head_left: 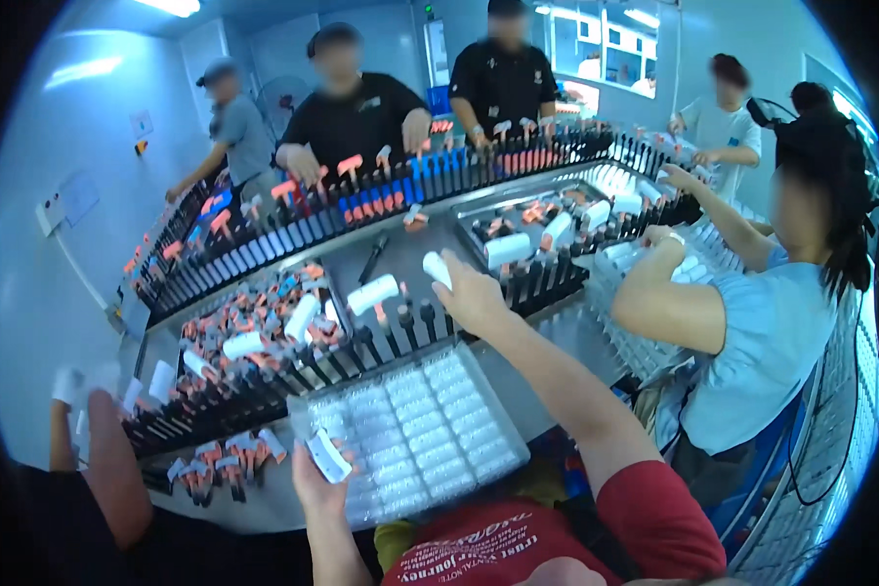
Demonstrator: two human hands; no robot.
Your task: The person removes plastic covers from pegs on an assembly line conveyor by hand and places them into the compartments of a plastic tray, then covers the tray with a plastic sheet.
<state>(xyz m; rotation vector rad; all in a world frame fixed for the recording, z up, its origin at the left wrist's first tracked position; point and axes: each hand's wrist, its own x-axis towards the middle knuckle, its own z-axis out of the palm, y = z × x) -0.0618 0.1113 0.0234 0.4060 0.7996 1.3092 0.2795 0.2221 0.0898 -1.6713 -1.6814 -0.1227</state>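
- Your right hand [467, 293] reaches out over the bench [400, 256], fingers clenched round a small white cylinder [437, 269] above the row of black pegs [400, 332].
- Your left hand [314, 481] grips a white flat piece [328, 456] at the near edge of the clear blister tray [430, 430]; your fingers hide its lower end.
- The tray's contents are too blurred to make out.

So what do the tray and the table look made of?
The tray looks like thin clear moulded plastic: see-through, glossy, with rows of formed pockets. The table looks like brushed sheet metal, probably stainless steel: grey with a dull sheen.
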